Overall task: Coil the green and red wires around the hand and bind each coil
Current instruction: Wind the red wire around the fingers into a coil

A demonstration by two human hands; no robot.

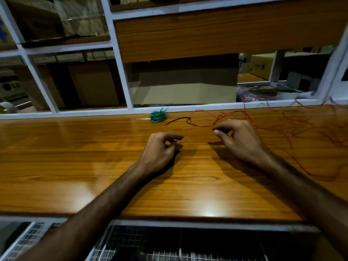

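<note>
My left hand (162, 147) and right hand (239, 140) hover over the table (75, 157), fingers loosely curled on nothing, green coil (158, 116) and loose red wire (222, 117) beyond.

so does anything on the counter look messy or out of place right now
Yes: the red wire sprawls in loose tangled loops across the right of the wooden counter, uncoiled, beyond the right hand. The green wire coil sits neatly wound by the back edge. A short dark wire lies loose between them.
</note>
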